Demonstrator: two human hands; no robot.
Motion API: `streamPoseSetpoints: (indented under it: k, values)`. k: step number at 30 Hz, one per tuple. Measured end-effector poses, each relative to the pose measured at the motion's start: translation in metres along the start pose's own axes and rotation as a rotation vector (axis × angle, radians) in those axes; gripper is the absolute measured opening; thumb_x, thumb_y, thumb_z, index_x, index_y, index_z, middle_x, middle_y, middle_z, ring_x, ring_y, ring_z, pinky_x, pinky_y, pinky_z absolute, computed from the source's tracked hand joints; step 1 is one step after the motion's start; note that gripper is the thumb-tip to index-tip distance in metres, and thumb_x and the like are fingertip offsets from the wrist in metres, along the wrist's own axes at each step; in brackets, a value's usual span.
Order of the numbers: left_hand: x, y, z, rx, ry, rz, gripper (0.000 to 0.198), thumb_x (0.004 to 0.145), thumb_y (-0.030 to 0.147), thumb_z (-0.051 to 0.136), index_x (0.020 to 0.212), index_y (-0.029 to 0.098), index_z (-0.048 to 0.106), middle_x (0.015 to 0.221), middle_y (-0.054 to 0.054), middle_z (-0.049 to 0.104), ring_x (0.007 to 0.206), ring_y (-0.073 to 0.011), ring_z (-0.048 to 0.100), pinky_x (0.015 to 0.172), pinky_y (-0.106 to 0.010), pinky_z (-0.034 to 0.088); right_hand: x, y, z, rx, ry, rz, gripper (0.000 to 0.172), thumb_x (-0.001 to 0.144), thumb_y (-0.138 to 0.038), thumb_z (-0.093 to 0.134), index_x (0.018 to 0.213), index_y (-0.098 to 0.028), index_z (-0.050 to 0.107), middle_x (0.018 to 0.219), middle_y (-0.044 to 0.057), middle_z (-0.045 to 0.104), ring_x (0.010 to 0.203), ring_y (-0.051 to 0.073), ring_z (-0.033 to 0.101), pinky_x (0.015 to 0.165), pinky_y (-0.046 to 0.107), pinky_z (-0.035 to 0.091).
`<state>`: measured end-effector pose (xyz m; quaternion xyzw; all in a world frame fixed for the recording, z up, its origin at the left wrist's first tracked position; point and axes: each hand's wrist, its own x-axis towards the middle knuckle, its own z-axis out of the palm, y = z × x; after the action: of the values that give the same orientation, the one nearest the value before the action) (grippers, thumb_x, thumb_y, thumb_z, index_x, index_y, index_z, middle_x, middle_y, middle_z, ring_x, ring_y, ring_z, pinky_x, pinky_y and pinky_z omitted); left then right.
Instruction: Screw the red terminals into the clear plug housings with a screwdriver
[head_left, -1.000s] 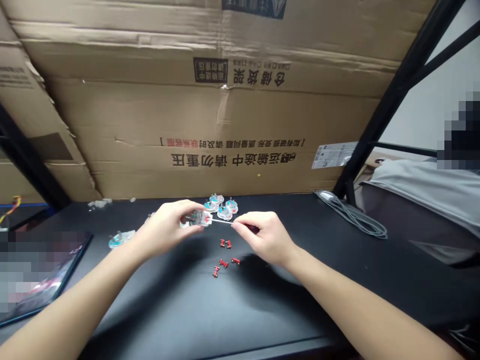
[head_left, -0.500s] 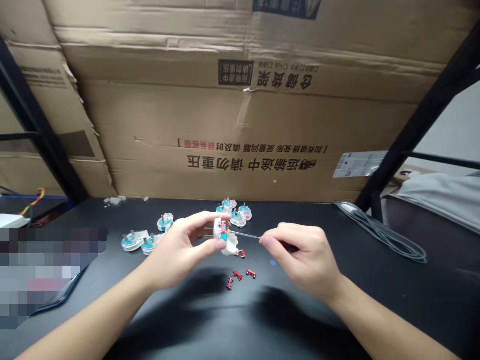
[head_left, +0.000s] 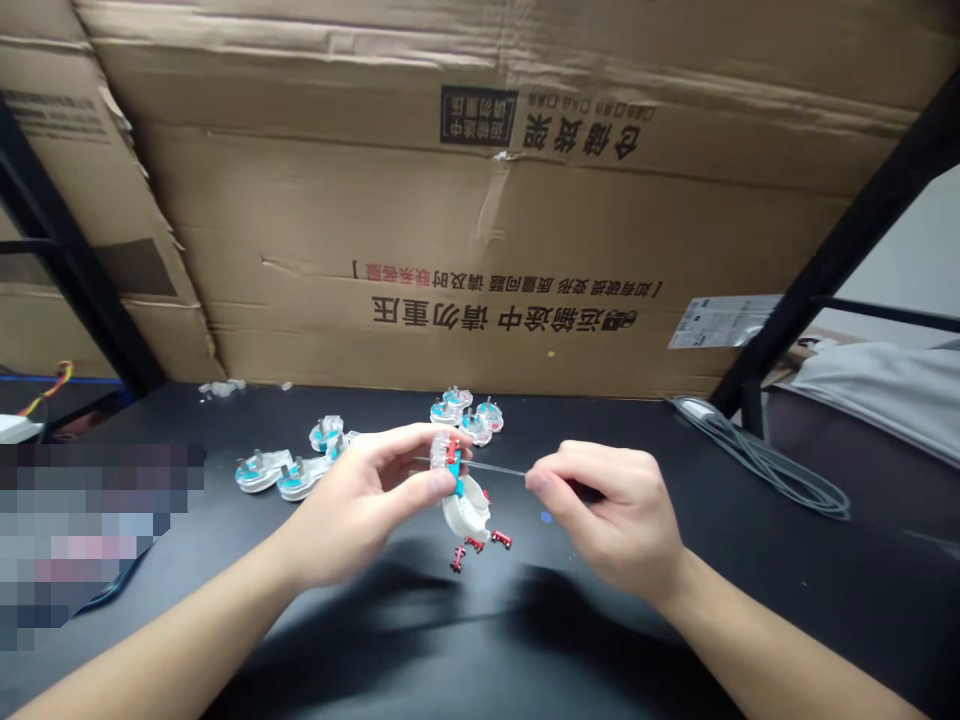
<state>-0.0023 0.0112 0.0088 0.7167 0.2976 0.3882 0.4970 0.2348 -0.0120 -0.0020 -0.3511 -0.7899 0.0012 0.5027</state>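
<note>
Between the thumb and fingers of my left hand is a small transparent plug housing with teal and red parts inside. From its lower end hangs a white cup-shaped shell. My right hand pinches one end of a thin, clear strip, which runs leftward to the housing. Whether the strip goes through the housing or behind it, I cannot tell. Below the shell, several small red pieces with dark ends lie on the black table.
Similar plugs with metal pins stand in a left group and a back group. Clear scraps lie at the back left. A coiled grey cable rests at the right. Behind stands a cardboard wall between black frame posts.
The plug housing has turned in my left hand, so its teal part shows more and the white shell hangs lower. My right hand, still pinching the strip, has shifted slightly right.
</note>
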Motion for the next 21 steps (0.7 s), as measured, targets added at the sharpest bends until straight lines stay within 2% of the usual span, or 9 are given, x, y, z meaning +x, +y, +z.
streamPoseSetpoints:
  k: [7,12,21]
  values:
    - [-0.0003,0.0001,0.0026,0.125,0.006,0.032,0.028,0.089,0.038,0.070,0.114,0.027,0.073,0.111,-0.002,0.076,0.102,-0.0215,0.070,0.092,-0.029,0.056,-0.0010,0.0004,0.0023,-0.009,-0.042,-0.013,0.024,0.089,-0.018,0.063,0.066,-0.018,0.068,0.052,-0.002,0.059,0.044,0.008,0.047,0.045,0.023,0.036]
    - [-0.0020,0.0015,0.0027,0.052,0.024,0.032,0.025,0.092,0.038,0.067,0.114,0.029,0.073,0.109,0.001,0.077,0.104,-0.0183,0.070,0.090,-0.023,0.055,-0.0023,0.0014,0.0003,0.026,-0.012,0.014,0.027,0.090,-0.017,0.061,0.063,-0.017,0.064,0.052,-0.002,0.059,0.046,0.008,0.048,0.048,0.022,0.038]
    - [0.0005,-0.0015,0.0017,0.058,0.036,0.011,0.028,0.091,0.040,0.067,0.114,0.025,0.074,0.109,-0.002,0.077,0.103,-0.0223,0.070,0.092,-0.029,0.056,-0.0008,0.0007,0.0009,0.051,-0.005,0.007,0.027,0.089,-0.015,0.061,0.062,-0.017,0.063,0.052,-0.002,0.059,0.046,0.007,0.049,0.049,0.021,0.039]
